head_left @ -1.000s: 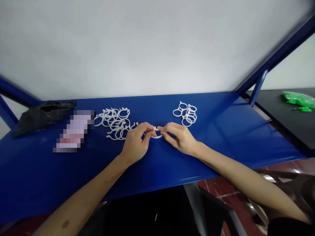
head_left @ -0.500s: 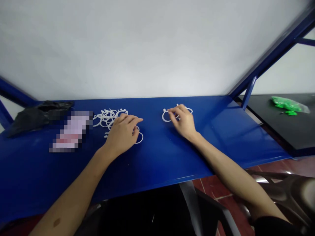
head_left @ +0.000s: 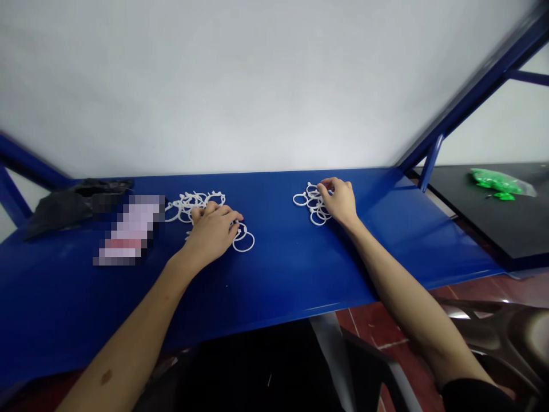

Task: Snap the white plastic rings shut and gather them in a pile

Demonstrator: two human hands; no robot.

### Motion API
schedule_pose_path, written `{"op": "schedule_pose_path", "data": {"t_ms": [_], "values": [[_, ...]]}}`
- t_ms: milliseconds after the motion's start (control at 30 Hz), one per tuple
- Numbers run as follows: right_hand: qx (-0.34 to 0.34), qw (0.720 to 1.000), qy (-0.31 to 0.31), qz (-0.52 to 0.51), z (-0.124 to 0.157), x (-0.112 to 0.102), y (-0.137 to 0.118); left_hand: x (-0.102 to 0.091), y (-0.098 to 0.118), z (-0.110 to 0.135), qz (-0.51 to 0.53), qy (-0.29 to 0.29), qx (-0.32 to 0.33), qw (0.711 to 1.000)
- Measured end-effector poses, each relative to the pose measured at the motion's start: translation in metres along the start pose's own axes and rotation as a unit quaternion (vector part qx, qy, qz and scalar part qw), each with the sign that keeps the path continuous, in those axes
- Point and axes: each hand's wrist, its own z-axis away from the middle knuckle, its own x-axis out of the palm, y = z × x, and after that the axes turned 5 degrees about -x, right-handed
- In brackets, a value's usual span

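Two heaps of white plastic rings lie on the blue shelf (head_left: 278, 269). My left hand (head_left: 212, 232) rests on the near edge of the left heap (head_left: 193, 203), fingers curled down and pinching a white ring (head_left: 242, 240) that pokes out under the fingertips. My right hand (head_left: 339, 201) reaches to the right heap (head_left: 312, 207), fingers loosely spread and touching its top rings, with nothing gripped.
A black plastic bag (head_left: 72, 200) lies at the shelf's far left beside a blurred flat packet (head_left: 128, 229). Blue frame posts (head_left: 429, 163) rise at the right. A dark table (head_left: 493, 217) beyond holds green parts (head_left: 500, 183). A dark chair (head_left: 355, 366) stands below the shelf edge.
Both hands were together at the middle on one ring. My right hand carried it to the right heap and let it go; my left hand moved back onto the left heap.
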Motion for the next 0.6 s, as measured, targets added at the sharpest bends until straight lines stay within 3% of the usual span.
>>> {"op": "schedule_pose_path", "data": {"t_ms": [167,333,433,600], "values": [[-0.035,0.999,0.024,-0.008,0.001,-0.006,-0.008,-0.005,0.006,-0.002,0.008,0.018,-0.009,1.000],[-0.120,0.992,0.029,-0.033,0.011,-0.005,-0.023,-0.013,0.015,-0.004,0.006,0.055,-0.011,0.998],[-0.182,0.980,-0.017,-0.077,0.023,-0.003,-0.039,-0.017,0.020,-0.005,0.005,0.083,0.000,0.997],[-0.241,0.942,-0.143,-0.187,0.046,-0.006,-0.073,-0.023,0.036,-0.005,0.059,0.114,0.045,0.991]]}}
